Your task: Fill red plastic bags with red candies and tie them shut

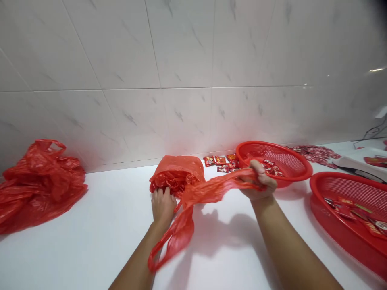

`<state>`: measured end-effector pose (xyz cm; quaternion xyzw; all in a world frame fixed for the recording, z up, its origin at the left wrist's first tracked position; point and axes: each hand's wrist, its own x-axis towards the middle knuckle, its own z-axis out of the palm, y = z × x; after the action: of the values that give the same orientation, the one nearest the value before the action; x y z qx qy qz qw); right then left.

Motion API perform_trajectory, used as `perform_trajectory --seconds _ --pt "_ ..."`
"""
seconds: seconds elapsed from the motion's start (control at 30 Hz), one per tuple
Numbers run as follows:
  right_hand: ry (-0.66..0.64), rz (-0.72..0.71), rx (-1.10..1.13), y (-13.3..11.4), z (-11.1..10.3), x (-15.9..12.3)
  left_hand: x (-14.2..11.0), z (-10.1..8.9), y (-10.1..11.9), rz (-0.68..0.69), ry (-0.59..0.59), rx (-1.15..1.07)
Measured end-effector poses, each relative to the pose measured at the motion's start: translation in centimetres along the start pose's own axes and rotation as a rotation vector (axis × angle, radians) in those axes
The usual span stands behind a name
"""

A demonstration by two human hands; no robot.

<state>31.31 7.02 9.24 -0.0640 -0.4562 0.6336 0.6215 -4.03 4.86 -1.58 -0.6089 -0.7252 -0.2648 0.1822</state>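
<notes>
Two bare hands work on one red plastic bag [178, 173] on a white counter [90, 245]. The left hand [163, 206] is closed on the near edge of the bag's mouth, with its fingers [159, 194] curled into the red folds. The right hand [260, 181] is clamped on a bag handle [217, 189] and pulls it out tight to the right, so the two hands are well apart. A long red loop [178, 237] of plastic hangs just to the right of the left wrist.

Just past the bag, small red packets [220, 162] lie in a loose group by the wall. Right behind the right hand sits a red basket [305, 172] with more packets [272, 168] in it. Farther right is a second red basket [320, 181], which also holds packets [344, 209]. Between the two baskets and the wall lies a flat spread of red and white wrappers [314, 154]. Far to the left of the left hand is a big heap of red plastic [39, 185]. Behind it all is a white tile wall [181, 60]. The print on the packets is too small to read.
</notes>
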Motion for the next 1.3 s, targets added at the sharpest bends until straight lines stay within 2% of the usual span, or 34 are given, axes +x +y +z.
perform_trajectory --seconds 0.07,0.1,0.2,0.3,0.4,0.47,0.5,0.57,0.6,0.63,0.7,0.73,0.8,0.87,0.97,1.07,1.17,1.3 --pt "0.154 -0.094 -0.012 -0.9 -1.3 -0.8 0.0 0.1 0.1 0.002 0.027 -0.01" --pt "0.252 -0.102 -0.03 -0.5 -2.1 -1.2 0.1 0.1 0.2 0.006 0.042 -0.021" --pt "0.539 0.002 -0.143 3.0 -4.5 -2.2 0.3 0.0 0.4 0.029 0.094 -0.076" --pt "0.643 0.092 -0.226 7.1 -6.5 -2.6 0.6 -0.7 0.6 0.046 0.189 -0.148" --pt "0.654 0.114 -0.282 8.9 -7.3 -2.4 0.1 -2.2 1.1 0.087 0.315 -0.235" --pt "0.657 0.121 -0.332 8.9 -7.4 -2.3 -0.9 -3.4 2.1 0.191 0.345 -0.297" --pt "0.657 0.124 -0.361 8.8 -7.3 -2.3 -1.6 -3.8 2.8 0.29 0.314 -0.332" --pt "0.655 0.119 -0.423 8.4 -7.0 -2.4 -2.9 -4.4 4.6 0.544 0.122 -0.393" --pt "0.653 0.11 -0.454 8.3 -6.8 -2.5 -3.4 -4.5 5.5 0.663 -0.034 -0.41" --pt "0.651 0.098 -0.483 8.1 -6.5 -2.5 -3.7 -4.4 6.3 0.702 -0.171 -0.402" --pt "0.648 0.064 -0.535 7.7 -5.9 -2.7 -3.7 -3.7 7.1 0.6 -0.331 -0.347" --pt "0.645 0.041 -0.555 7.4 -5.6 -2.8 -3.4 -3.2 7.0 0.489 -0.336 -0.311" --pt "0.628 -0.005 -0.578 6.8 -4.9 -3.0 -2.4 -2.3 6.2 0.302 -0.283 -0.261" --pt "0.588 -0.039 -0.568 6.2 -4.1 -3.2 -1.3 -1.8 4.8 0.181 -0.213 -0.23" --pt "0.496 -0.05 -0.486 5.4 -3.2 -3.6 -0.4 -2.2 3.5 0.046 -0.118 -0.206" --pt "0.398 -0.02 -0.375 4.9 -2.5 -3.9 -0.8 -3.1 3.9 -0.029 -0.057 -0.216" --pt "0.336 0.02 -0.303 4.7 -1.8 -4.1 -2.0 -3.9 5.4 0.034 -0.013 -0.306" --pt "0.265 0.038 -0.235 4.3 -0.8 -4.5 -3.3 -4.4 7.1 0.388 0.086 -0.508"
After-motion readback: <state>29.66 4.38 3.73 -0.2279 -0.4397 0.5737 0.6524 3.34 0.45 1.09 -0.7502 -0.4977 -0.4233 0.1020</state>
